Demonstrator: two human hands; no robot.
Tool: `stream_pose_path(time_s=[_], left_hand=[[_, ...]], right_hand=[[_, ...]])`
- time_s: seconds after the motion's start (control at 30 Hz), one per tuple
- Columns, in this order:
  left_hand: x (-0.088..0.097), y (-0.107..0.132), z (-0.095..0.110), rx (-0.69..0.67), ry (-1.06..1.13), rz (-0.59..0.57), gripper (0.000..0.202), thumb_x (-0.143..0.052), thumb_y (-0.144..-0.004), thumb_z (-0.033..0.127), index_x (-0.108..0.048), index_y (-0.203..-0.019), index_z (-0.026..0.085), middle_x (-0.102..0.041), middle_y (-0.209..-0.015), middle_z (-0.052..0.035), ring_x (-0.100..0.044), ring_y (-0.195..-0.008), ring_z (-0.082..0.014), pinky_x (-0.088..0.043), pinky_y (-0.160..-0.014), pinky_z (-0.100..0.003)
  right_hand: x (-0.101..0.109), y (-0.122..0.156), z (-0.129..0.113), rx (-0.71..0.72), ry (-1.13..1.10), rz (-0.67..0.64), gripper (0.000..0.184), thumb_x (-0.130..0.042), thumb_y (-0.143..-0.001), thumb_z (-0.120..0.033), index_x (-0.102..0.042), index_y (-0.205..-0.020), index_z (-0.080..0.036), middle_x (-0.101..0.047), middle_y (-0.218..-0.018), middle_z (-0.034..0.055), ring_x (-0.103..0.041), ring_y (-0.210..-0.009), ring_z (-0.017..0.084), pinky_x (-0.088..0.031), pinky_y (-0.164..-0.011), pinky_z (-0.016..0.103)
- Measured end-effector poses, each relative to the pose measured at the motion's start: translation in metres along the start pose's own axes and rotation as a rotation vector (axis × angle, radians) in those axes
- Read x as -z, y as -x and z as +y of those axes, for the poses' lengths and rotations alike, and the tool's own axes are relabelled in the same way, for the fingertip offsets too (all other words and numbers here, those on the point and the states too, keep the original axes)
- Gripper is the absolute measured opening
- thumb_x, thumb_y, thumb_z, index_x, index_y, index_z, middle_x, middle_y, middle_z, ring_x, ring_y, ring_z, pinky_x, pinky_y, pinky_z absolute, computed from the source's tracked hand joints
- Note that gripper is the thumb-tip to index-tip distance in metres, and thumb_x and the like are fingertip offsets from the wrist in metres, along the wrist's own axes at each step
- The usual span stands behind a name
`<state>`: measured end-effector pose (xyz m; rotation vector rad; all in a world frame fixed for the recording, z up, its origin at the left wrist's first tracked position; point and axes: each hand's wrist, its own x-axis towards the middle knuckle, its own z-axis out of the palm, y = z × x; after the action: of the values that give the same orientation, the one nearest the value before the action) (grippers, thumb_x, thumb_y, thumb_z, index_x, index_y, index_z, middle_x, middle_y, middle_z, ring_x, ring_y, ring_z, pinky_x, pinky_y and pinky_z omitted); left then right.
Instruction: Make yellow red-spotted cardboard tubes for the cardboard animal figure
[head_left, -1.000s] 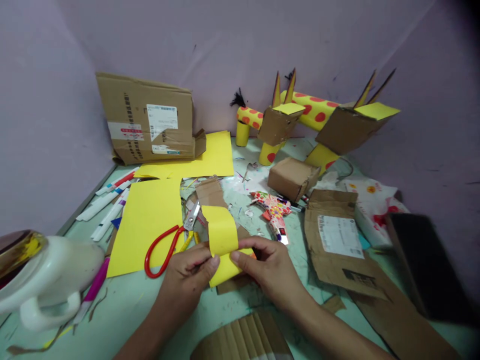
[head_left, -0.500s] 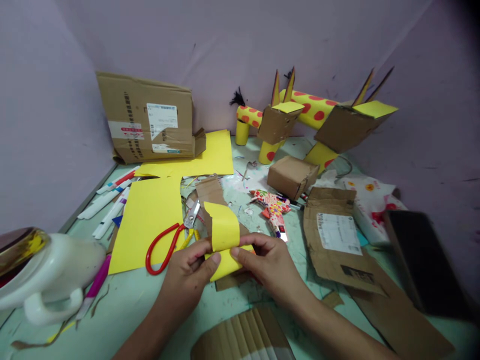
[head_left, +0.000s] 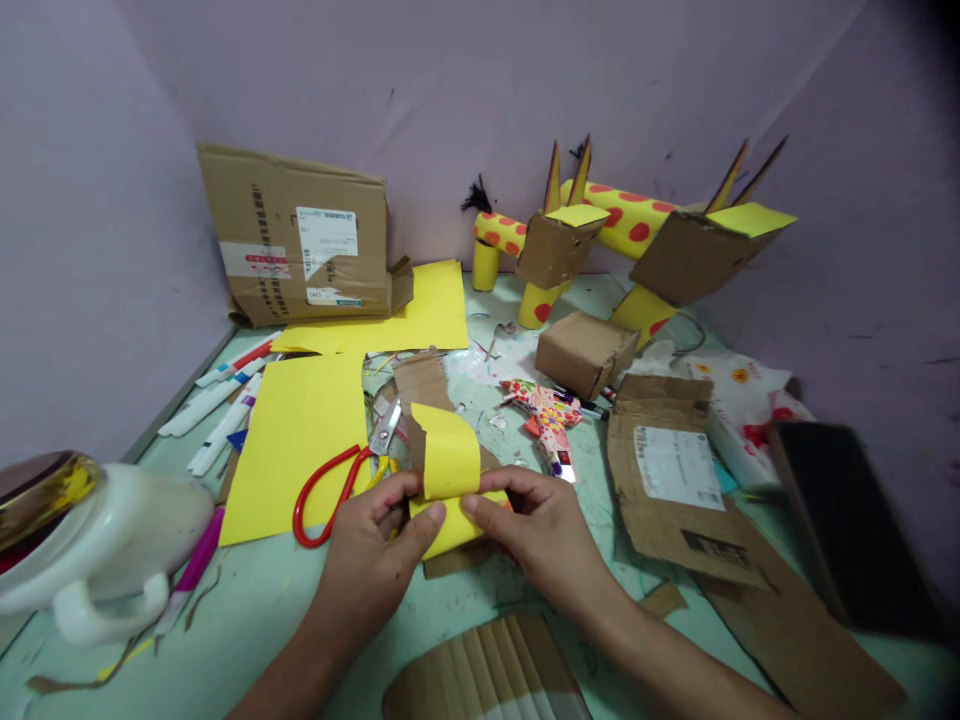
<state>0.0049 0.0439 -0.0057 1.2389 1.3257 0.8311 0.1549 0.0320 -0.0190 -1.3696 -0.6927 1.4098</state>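
Observation:
Between my two hands is a piece of yellow paper [head_left: 448,462], its upper flap curling upward and its lower part lying flat toward me. My left hand [head_left: 382,550] pinches its left side, thumb on top. From the right, my right hand [head_left: 547,535] grips it with thumb and forefinger; a bit of orange-red shows by that thumb. A brown cardboard piece [head_left: 457,562] peeks out below the paper. Just left of the paper lie red-handled scissors [head_left: 346,485], partly over a yellow sheet [head_left: 289,440]. Beyond my right hand rests a flower-patterned glue gun [head_left: 551,415].
Two spotted giraffe-like paper figures [head_left: 559,250] stand at the back, near a small cardboard box [head_left: 585,350]. A large carton [head_left: 300,240] leans at back left. Markers [head_left: 225,420] and a white mug [head_left: 142,540] are left; cardboard flaps [head_left: 667,480] and a black phone-like slab [head_left: 847,520] lie right.
My hands keep their hold on the yellow paper with almost no movement. My left thumb has shifted slightly right along it, and the view has drifted a little.

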Motion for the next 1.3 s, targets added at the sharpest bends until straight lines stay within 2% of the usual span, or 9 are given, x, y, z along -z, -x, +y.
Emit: stream_pose_path(time_s=[0.17, 0.27, 0.37, 0.5, 0.8, 0.93, 1.07, 1.17, 1.3], left_hand=[[0.014, -0.001, -0.002, -0.127, -0.111, 0.18, 0.022, -0.066, -0.071, 0.035, -0.067, -0.084, 0.018, -0.07, -0.09, -0.0043, -0.063, -0.088, -0.02, -0.051, -0.079, -0.027], [0.019, -0.001, -0.001, -0.141, -0.139, 0.071, 0.025, -0.065, -0.071, 0.035, -0.064, -0.09, 0.018, -0.065, -0.104, -0.006, -0.061, -0.097, -0.0213, -0.049, -0.086, -0.03], [0.016, 0.0, -0.001, -0.134, -0.217, -0.112, 0.048, -0.07, -0.064, 0.036, -0.058, -0.107, 0.018, -0.057, -0.121, -0.0097, -0.055, -0.11, -0.0261, -0.044, -0.094, -0.037], [0.01, 0.002, -0.002, -0.215, -0.398, -0.151, 0.062, -0.073, -0.06, 0.036, -0.054, -0.116, 0.015, -0.046, -0.135, -0.0137, -0.041, -0.125, -0.0298, -0.034, -0.104, -0.041], [0.005, 0.005, -0.001, -0.207, -0.397, -0.123, 0.037, -0.066, -0.067, 0.021, -0.06, -0.103, 0.02, -0.063, -0.106, -0.005, -0.058, -0.098, -0.0223, -0.046, -0.085, -0.034], [0.004, 0.003, -0.001, -0.193, -0.333, -0.142, 0.034, -0.065, -0.068, 0.019, -0.061, -0.101, 0.021, -0.064, -0.102, -0.003, -0.059, -0.095, -0.0211, -0.047, -0.082, -0.032], [0.002, 0.002, -0.001, -0.176, -0.258, -0.14, 0.032, -0.066, -0.068, 0.019, -0.063, -0.099, 0.021, -0.065, -0.101, -0.0022, -0.06, -0.093, -0.0203, -0.048, -0.078, -0.029], [0.001, 0.002, 0.002, -0.122, -0.18, -0.126, 0.03, -0.066, -0.066, 0.018, -0.063, -0.096, 0.019, -0.066, -0.096, -0.0019, -0.062, -0.085, -0.0188, -0.05, -0.071, -0.026], [0.003, 0.004, 0.005, -0.083, -0.082, -0.141, 0.03, -0.067, -0.065, 0.018, -0.063, -0.095, 0.018, -0.067, -0.095, -0.0018, -0.063, -0.086, -0.018, -0.051, -0.073, -0.024]], right_hand=[[0.004, -0.004, -0.007, -0.075, -0.134, 0.0, 0.025, -0.083, -0.045, -0.026, -0.071, -0.063, -0.014, -0.069, -0.058, 0.0014, -0.057, -0.049, 0.012, -0.046, -0.048, 0.024], [0.004, -0.004, -0.008, -0.106, -0.174, -0.021, 0.029, -0.085, -0.043, -0.028, -0.071, -0.064, -0.014, -0.07, -0.06, 0.0022, -0.059, -0.05, 0.013, -0.047, -0.049, 0.024], [0.004, -0.003, -0.007, -0.116, -0.17, -0.032, 0.03, -0.085, -0.044, -0.028, -0.071, -0.065, -0.013, -0.07, -0.061, 0.0023, -0.059, -0.051, 0.013, -0.048, -0.05, 0.024], [0.005, -0.003, -0.004, -0.12, -0.149, -0.049, 0.032, -0.085, -0.046, -0.029, -0.07, -0.07, -0.013, -0.071, -0.064, 0.0027, -0.061, -0.054, 0.014, -0.049, -0.052, 0.025], [0.006, -0.001, -0.007, -0.169, -0.151, -0.055, 0.033, -0.084, -0.045, -0.03, -0.069, -0.069, -0.013, -0.069, -0.064, 0.0009, -0.06, -0.054, 0.012, -0.05, -0.052, 0.024], [0.006, -0.001, -0.01, -0.142, -0.098, -0.035, 0.028, -0.082, -0.048, -0.03, -0.07, -0.068, -0.014, -0.064, -0.055, -0.0019, -0.051, -0.043, 0.007, -0.04, -0.041, 0.019], [0.006, -0.003, -0.009, -0.097, -0.069, -0.035, 0.026, -0.08, -0.048, -0.03, -0.071, -0.068, -0.014, -0.066, -0.058, -0.0002, -0.053, -0.049, 0.01, -0.041, -0.047, 0.023], [0.008, -0.004, -0.006, -0.006, 0.058, -0.047, 0.028, -0.076, -0.054, -0.033, -0.073, -0.075, -0.015, -0.068, -0.067, 0.0029, -0.056, -0.058, 0.015, -0.044, -0.055, 0.028], [0.013, -0.002, -0.005, 0.254, 0.298, -0.024, 0.025, -0.068, -0.064, -0.033, -0.074, -0.081, -0.017, -0.06, -0.071, 0.0033, -0.052, -0.063, 0.016, -0.042, -0.058, 0.029]])
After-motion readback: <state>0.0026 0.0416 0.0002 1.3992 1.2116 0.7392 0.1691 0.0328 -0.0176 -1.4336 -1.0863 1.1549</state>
